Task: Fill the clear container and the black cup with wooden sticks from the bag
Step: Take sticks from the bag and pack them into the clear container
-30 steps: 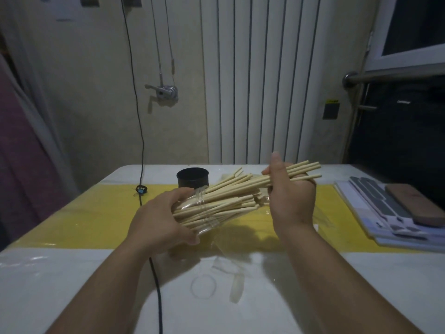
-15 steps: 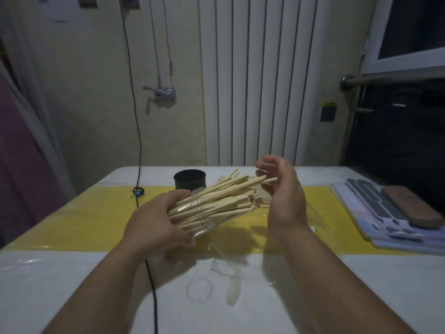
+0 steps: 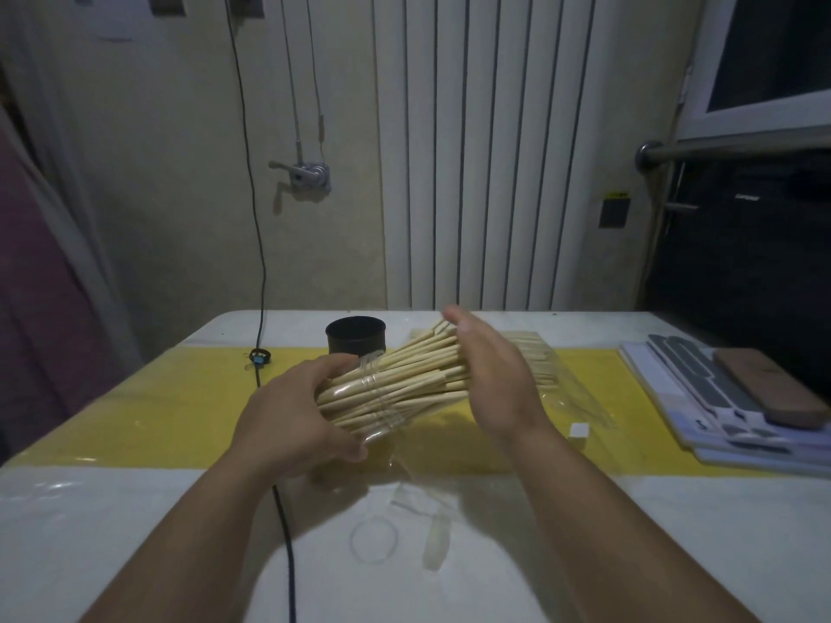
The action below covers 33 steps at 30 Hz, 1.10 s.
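Note:
My left hand [image 3: 294,413] grips the clear container [image 3: 382,397], which is tipped on its side above the table with its mouth toward the right. It is packed with wooden sticks [image 3: 404,379] whose ends jut out. My right hand [image 3: 492,379] lies flat with straight fingers against those stick ends. The black cup [image 3: 356,336] stands upright just behind the container; I cannot tell what is inside it. The clear bag [image 3: 551,375] with more sticks lies on the yellow strip behind my right hand.
A black cable [image 3: 288,523] runs down the wall and across the table under my left arm. A stack of flat sheets with a brown block [image 3: 764,388] lies at the right. A clear ring and plastic scraps [image 3: 404,528] lie near the front.
My right hand let go of a bunch of sticks it was feeding in and now presses flat on the stick ends. The sticks have gone deeper into the container.

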Each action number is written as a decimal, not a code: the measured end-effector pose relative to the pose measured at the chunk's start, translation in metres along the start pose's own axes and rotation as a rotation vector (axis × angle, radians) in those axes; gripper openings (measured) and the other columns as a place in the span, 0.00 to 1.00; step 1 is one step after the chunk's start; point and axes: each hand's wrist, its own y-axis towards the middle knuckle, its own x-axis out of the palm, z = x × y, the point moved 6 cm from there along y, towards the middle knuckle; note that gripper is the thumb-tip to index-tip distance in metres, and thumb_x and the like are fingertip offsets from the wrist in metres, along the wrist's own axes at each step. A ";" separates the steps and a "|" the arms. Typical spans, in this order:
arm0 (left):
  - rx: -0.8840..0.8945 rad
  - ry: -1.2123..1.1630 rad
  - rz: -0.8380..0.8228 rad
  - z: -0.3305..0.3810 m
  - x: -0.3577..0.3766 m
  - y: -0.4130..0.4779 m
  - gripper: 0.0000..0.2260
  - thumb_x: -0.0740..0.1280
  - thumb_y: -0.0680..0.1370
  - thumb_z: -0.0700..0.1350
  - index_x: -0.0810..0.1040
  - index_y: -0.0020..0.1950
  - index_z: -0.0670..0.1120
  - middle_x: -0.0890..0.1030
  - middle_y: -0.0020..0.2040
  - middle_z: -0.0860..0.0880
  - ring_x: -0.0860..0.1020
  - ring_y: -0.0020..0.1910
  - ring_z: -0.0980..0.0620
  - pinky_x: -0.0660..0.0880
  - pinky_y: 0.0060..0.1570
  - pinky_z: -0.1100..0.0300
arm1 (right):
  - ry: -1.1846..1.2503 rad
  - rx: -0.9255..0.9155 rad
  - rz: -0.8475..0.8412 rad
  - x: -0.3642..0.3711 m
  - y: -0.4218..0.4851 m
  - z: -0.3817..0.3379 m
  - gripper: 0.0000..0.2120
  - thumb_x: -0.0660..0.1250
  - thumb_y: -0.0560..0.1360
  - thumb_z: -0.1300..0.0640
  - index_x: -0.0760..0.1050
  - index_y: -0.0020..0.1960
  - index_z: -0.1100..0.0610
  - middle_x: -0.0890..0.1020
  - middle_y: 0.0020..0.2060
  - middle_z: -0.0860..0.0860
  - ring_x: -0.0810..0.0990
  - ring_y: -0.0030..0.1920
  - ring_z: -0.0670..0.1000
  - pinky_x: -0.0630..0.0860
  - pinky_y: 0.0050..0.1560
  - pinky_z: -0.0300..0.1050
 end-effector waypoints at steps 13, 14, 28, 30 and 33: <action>-0.031 -0.165 0.016 -0.012 -0.002 0.002 0.41 0.77 0.44 0.55 0.74 0.57 0.72 0.82 0.51 0.64 0.81 0.48 0.59 0.80 0.51 0.49 | 0.074 0.117 0.229 -0.031 0.011 0.016 0.12 0.58 0.79 0.61 0.78 0.44 0.51 0.81 0.42 0.46 0.80 0.44 0.48 0.76 0.48 0.48; -0.035 -0.182 0.018 -0.013 -0.002 0.002 0.40 0.78 0.45 0.55 0.73 0.55 0.74 0.82 0.50 0.64 0.82 0.48 0.59 0.80 0.50 0.48 | 0.063 0.139 0.226 -0.034 0.012 0.019 0.11 0.58 0.77 0.63 0.77 0.42 0.53 0.80 0.38 0.48 0.78 0.39 0.49 0.74 0.43 0.48; -0.064 -0.253 0.024 -0.015 -0.004 0.002 0.38 0.78 0.45 0.54 0.75 0.55 0.70 0.82 0.48 0.66 0.82 0.45 0.62 0.80 0.50 0.50 | -0.636 0.288 -0.442 0.005 0.000 0.054 0.21 0.60 0.75 0.63 0.79 0.63 0.48 0.78 0.66 0.46 0.74 0.67 0.50 0.70 0.66 0.43; -0.068 -0.262 0.025 -0.016 -0.003 0.003 0.40 0.78 0.45 0.54 0.76 0.58 0.68 0.83 0.49 0.64 0.82 0.46 0.60 0.80 0.50 0.49 | -0.751 0.211 -0.480 0.013 -0.001 0.064 0.27 0.60 0.76 0.59 0.68 0.74 0.48 0.67 0.74 0.45 0.66 0.74 0.51 0.65 0.72 0.46; -0.075 -0.273 0.029 -0.016 -0.003 0.003 0.40 0.78 0.46 0.53 0.76 0.57 0.69 0.83 0.49 0.64 0.82 0.45 0.61 0.80 0.50 0.49 | -0.951 0.206 -0.523 0.022 0.000 0.085 0.29 0.56 0.80 0.52 0.53 0.80 0.50 0.54 0.80 0.49 0.54 0.79 0.53 0.58 0.76 0.52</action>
